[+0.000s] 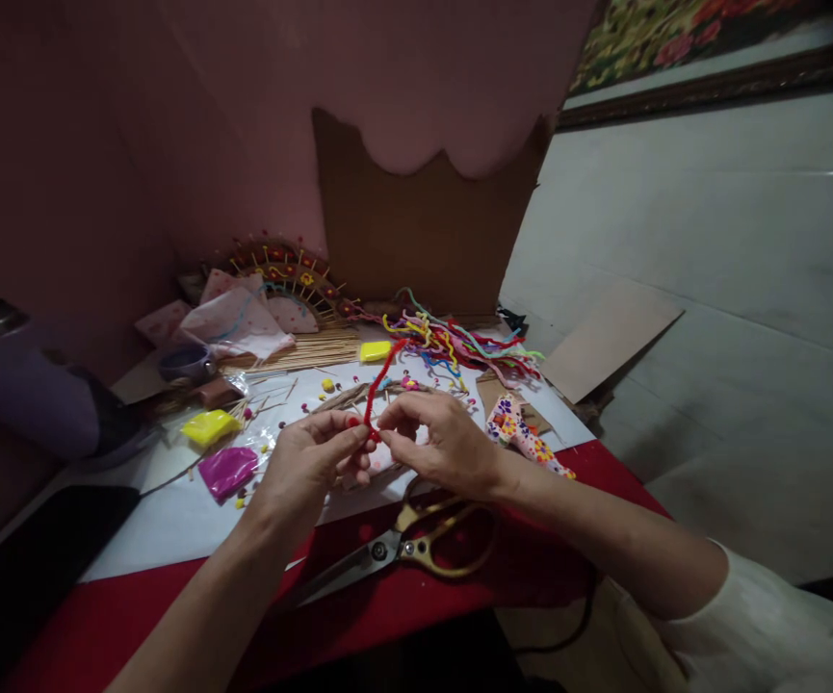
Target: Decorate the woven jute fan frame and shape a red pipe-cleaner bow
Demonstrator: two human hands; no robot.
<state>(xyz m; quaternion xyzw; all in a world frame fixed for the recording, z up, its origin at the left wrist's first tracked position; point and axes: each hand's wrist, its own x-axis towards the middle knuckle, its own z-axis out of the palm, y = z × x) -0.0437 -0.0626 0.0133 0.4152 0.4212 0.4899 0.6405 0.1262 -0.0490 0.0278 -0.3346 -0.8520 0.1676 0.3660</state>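
A red pipe cleaner (379, 377) rises between my two hands, with its lower end bent into a small bunched shape at the fingertips. My left hand (324, 450) pinches that lower part between thumb and fingers. From the other side, my right hand (445, 443) has its thumb and index finger closed at the same red bit. Behind and beneath the hands lies a ring of twisted brown paper (351, 397) with small coloured clay pieces around it, partly hidden by the hands. Gold-handled scissors (416, 547) lie on the red cloth just below the hands.
Coloured pipe cleaners (452, 339) are heaped behind the hands. Yellow (210, 426) and purple clay packets (228, 472) lie left, near a dark flat object (47, 539). A flower-patterned piece (528, 435) lies right. Cut cardboard (423, 231) leans at the back beside a decorated arch (290, 269).
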